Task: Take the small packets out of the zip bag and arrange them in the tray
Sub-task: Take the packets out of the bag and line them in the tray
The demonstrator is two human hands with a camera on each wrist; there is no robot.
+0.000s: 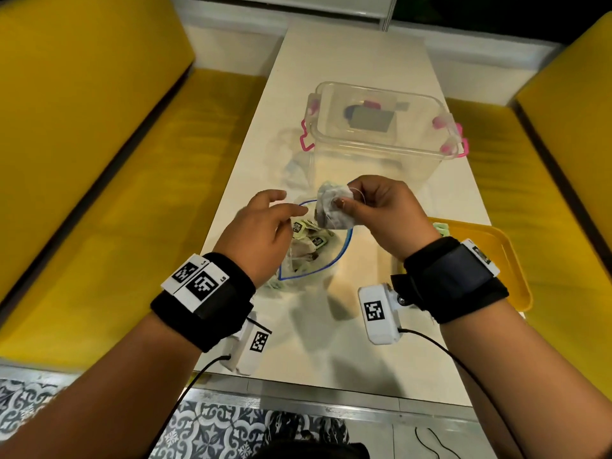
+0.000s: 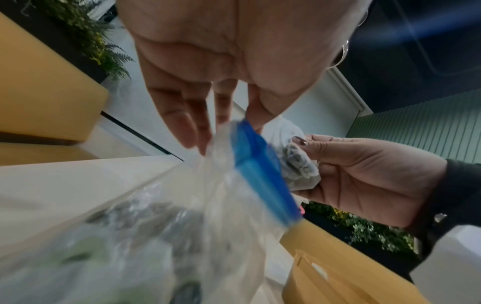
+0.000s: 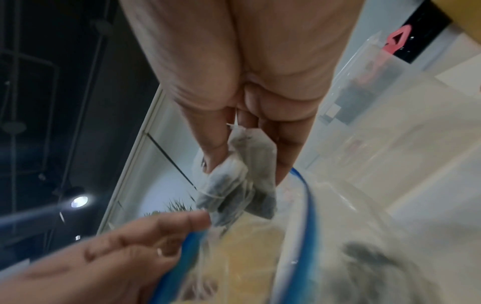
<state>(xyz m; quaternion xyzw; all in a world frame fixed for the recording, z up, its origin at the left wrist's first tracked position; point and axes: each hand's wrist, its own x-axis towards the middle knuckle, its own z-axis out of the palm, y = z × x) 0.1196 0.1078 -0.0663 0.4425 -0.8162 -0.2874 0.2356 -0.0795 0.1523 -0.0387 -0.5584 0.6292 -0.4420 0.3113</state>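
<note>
A clear zip bag with a blue zip rim stands open on the white table, holding several small packets with green and dark labels. My left hand pinches the bag's rim between thumb and fingers. My right hand is raised just above the bag's mouth and pinches a small bunch of white tea bags with strings; the bunch hangs from its fingertips. The yellow tray lies to the right, partly hidden by my right wrist, with a green packet at its far edge.
A clear plastic box with pink latches stands behind the bag and has dark items inside. Crumpled clear plastic lies left of the box. Yellow benches flank the narrow table. Cables trail from both wrist cameras over the table's near edge.
</note>
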